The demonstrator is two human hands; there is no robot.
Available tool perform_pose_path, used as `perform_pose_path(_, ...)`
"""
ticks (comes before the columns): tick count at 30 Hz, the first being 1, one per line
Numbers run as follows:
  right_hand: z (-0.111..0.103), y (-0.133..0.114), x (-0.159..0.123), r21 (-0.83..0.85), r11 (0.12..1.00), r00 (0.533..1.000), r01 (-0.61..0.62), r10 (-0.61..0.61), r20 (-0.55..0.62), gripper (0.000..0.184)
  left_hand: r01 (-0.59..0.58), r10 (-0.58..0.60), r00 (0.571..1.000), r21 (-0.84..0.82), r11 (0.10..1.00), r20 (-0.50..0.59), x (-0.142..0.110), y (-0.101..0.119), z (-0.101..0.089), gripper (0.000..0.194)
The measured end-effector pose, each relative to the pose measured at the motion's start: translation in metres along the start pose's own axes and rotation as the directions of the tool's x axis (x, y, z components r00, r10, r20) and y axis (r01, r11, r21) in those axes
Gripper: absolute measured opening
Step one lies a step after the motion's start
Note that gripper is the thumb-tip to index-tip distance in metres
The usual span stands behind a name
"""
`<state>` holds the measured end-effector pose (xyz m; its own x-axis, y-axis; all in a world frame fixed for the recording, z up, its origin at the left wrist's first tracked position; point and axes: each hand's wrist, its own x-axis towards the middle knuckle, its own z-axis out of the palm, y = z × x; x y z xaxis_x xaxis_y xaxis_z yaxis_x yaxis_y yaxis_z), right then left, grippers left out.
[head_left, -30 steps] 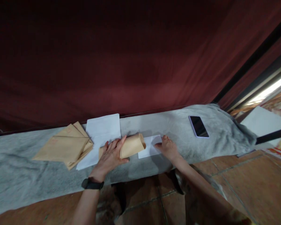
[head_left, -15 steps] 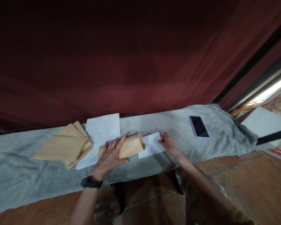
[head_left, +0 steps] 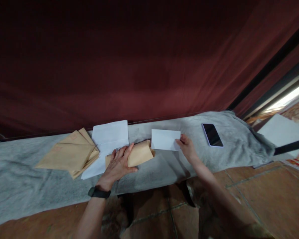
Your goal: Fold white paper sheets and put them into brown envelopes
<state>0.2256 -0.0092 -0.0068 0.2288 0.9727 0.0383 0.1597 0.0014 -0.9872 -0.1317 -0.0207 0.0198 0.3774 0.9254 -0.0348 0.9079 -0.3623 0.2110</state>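
My left hand (head_left: 119, 165), with a dark watch on its wrist, lies spread over a brown paper envelope (head_left: 140, 154) and presses it on the grey cloth. The envelope's right end bulges a little; its left part is under my fingers. Between thumb and fingers of my right hand (head_left: 186, 145) is the right edge of a folded white sheet of paper (head_left: 165, 139). That sheet is held up, its left edge close by the envelope's right end.
A fanned stack of brown envelopes (head_left: 67, 153) lies at the left. White sheets (head_left: 111, 134) lie beside it, partly under my left hand. A phone (head_left: 213, 135) rests toward the right on the grey cloth (head_left: 20, 186). Behind hangs a dark red curtain (head_left: 139, 76).
My right hand has lifted the folded sheet and shifted it slightly right and away from me, turning its face more level in view. The left hand stays nearly still on the envelope.
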Motion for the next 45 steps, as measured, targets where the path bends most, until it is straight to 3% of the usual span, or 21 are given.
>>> perform_pose_path(3, 0.006, 0.0, -0.005, -0.063, 0.998, 0.998, 0.022, -0.018, 0.063, 0.025, 0.012, -0.012, 1.0, 0.005, 1.0, 0.002, 0.001, -0.001, 0.002, 0.111)
perform_pose_path(8, -0.006, 0.002, -0.005, -0.251, 0.968, 0.983, 0.01, 0.036, 0.179, 0.019, -0.014, 0.015, 1.0, 0.024, 1.0, -0.021, 0.002, -0.004, 0.007, 0.114)
perform_pose_path(14, -0.011, 0.003, -0.004, -0.213, 0.976, 0.969, -0.041, 0.091, 0.23, 0.022, -0.053, 0.057, 0.994, 0.045, 0.998, -0.089, 0.003, 0.003, 0.009, 0.116)
perform_pose_path(18, 0.001, 0.006, -0.007, -0.134, 0.984, 0.946, -0.113, 0.148, 0.289, 0.03, -0.123, 0.13, 0.981, 0.055, 0.991, -0.145, 0.006, 0.018, 0.009, 0.119)
perform_pose_path(22, 0.016, 0.005, -0.012, -0.08, 0.989, 0.953, -0.127, 0.144, 0.265, 0.041, -0.174, 0.181, 0.965, 0.053, 0.983, -0.192, 0.012, 0.036, 0.011, 0.122)
perform_pose_path(26, 0.032, 0.004, -0.019, -0.08, 0.996, 0.96, -0.033, 0.054, 0.274, 0.039, -0.213, 0.215, 0.957, 0.032, 0.976, -0.196, 0.018, 0.051, 0.016, 0.122)
perform_pose_path(32, 0.045, 0.005, -0.027, -0.062, 0.99, 0.93, -0.127, 0.14, 0.34, 0.033, -0.259, 0.258, 0.95, 0.021, 0.966, -0.174, 0.023, 0.062, 0.022, 0.122)
perform_pose_path(39, 0.042, 0.011, -0.029, -0.223, 0.968, 0.974, -0.111, 0.15, 0.17, 0.013, -0.245, 0.248, 0.952, 0.036, 0.969, -0.178, 0.025, 0.062, 0.02, 0.12)
perform_pose_path(43, 0.046, 0.018, -0.031, -0.158, 0.98, 0.99, -0.123, 0.133, 0.05, 0.003, -0.264, 0.267, 0.945, 0.044, 0.964, -0.188, 0.026, 0.064, 0.018, 0.119)
perform_pose_path(45, 0.048, 0.02, -0.031, -0.094, 0.987, 0.991, -0.129, 0.13, 0.005, 0.013, -0.268, 0.273, 0.942, 0.052, 0.962, -0.197, 0.027, 0.064, 0.018, 0.118)
